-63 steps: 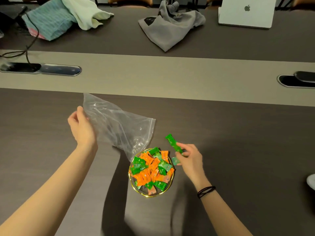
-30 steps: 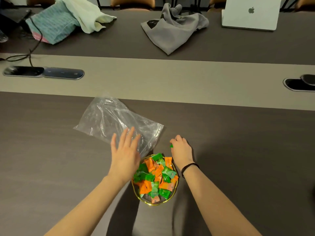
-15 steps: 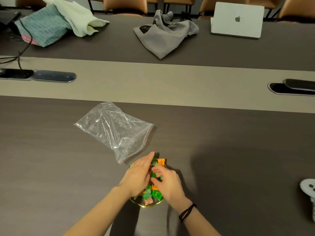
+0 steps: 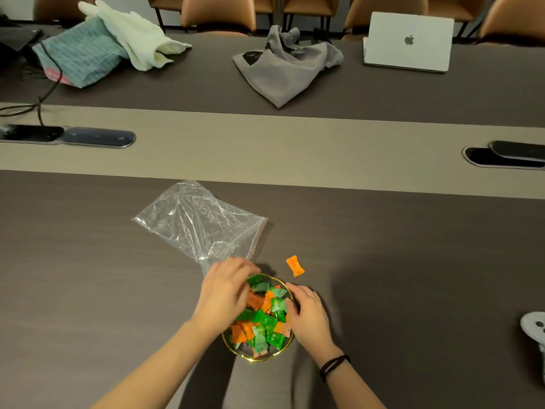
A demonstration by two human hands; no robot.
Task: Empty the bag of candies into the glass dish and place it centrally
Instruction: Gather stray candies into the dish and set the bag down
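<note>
The gold-rimmed glass dish (image 4: 256, 358) sits on the dark table near me, heaped with green and orange wrapped candies (image 4: 267, 318). My left hand (image 4: 224, 295) lies against the dish's left side, fingers curled over the rim and slightly blurred. On the right rim, my right hand (image 4: 309, 315) has its fingers curled against the glass. The clear plastic bag (image 4: 200, 222) lies flat and empty just beyond the dish, to the left. One orange candy (image 4: 295, 265) lies loose on the table past the dish's far right edge.
A beige strip with cable hatches (image 4: 97, 137) crosses the table beyond the bag. Further back lie a grey cloth bag (image 4: 283, 69), a laptop (image 4: 408, 42), a teal pouch (image 4: 79, 54) and a white cloth (image 4: 138, 39). A pale controller (image 4: 535, 329) is at the right edge.
My hands have moved off the top of the candy pile to the dish's two sides. An orange candy now lies on the table beyond the dish. The bag lies still.
</note>
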